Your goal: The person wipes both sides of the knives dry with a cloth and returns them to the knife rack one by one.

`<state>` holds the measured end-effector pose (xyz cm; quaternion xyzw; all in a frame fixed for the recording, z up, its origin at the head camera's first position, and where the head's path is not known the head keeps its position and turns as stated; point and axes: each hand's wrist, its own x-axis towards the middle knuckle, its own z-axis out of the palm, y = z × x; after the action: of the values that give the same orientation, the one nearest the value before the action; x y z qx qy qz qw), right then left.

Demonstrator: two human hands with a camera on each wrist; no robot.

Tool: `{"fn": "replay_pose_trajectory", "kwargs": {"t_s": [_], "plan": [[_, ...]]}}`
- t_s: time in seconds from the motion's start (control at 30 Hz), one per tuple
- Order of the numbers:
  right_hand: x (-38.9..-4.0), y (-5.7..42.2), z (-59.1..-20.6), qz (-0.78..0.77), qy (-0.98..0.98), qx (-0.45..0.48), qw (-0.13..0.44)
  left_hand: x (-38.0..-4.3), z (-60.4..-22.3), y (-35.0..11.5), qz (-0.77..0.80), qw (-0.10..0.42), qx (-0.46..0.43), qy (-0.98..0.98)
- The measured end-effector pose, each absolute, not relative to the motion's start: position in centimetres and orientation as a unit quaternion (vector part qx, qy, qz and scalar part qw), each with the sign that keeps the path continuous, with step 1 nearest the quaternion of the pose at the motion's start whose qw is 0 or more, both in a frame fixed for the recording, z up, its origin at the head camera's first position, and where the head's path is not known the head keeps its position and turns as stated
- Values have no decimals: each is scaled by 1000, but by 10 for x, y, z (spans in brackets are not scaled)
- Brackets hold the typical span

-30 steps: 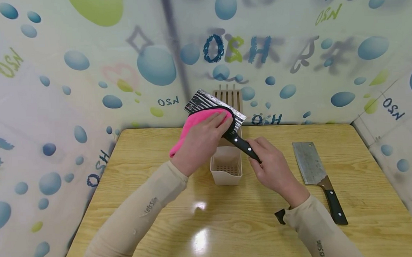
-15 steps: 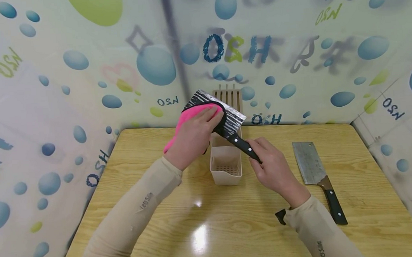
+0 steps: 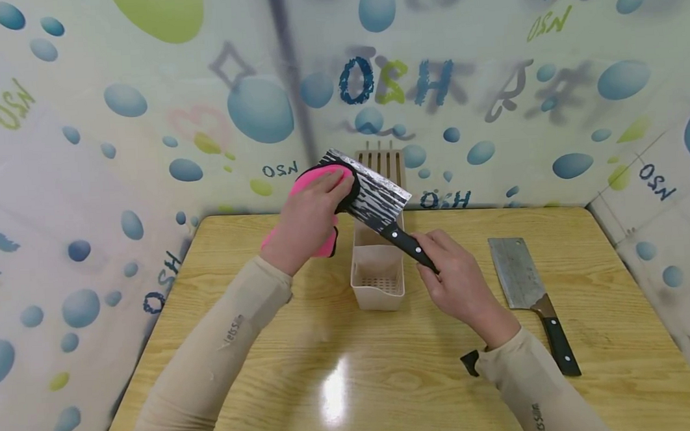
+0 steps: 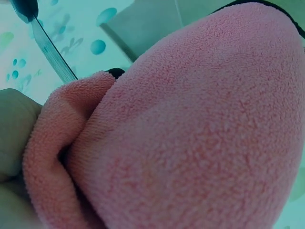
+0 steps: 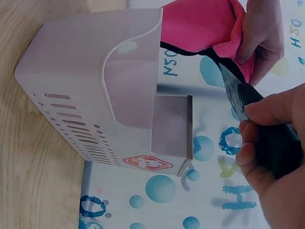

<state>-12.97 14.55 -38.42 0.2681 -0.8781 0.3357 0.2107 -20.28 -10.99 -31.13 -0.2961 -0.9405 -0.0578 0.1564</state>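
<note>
My right hand (image 3: 456,275) grips the black riveted handle of a cleaver (image 3: 383,189), whose blade slants up to the left and shows dark and bright streaks. Toward the blade's far end, my left hand (image 3: 310,220) holds a pink cloth (image 4: 200,124) with black edging against the steel. Seen from the right wrist, the cloth (image 5: 202,26) folds around the blade, with the left thumb and fingers (image 5: 262,38) pinching it there. Loose cloth hangs below the left hand. Part of the blade is hidden under cloth and fingers.
Below the raised blade stands a beige knife holder (image 3: 379,300) with a slotted back section (image 3: 397,164) and perforated floor. A second cleaver (image 3: 520,271) lies on the wooden table (image 3: 260,389) at the right. Patterned walls (image 3: 191,67) enclose the back and sides.
My left hand and the cloth have slid along the blade, up and left away from the handle, uncovering more streaked steel. The right hand and cleaver have stayed almost still.
</note>
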Motion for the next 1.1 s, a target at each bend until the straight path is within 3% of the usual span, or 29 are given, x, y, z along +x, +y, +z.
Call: {"fn": "replay_pose_trajectory", "kwargs": {"t_s": [0.37,0.77,1.1], "plan": [[-129,146,-383,332,-881,266,207,-211,-310,-121,-81,144,-261,-951],[-131,144,-383,322,-881,273,214,-205,-317,-100,-51,190,-325,-925],[-133,142,-384,321,-881,273,214,-195,-315,-82,1,193,-346,-918]]}}
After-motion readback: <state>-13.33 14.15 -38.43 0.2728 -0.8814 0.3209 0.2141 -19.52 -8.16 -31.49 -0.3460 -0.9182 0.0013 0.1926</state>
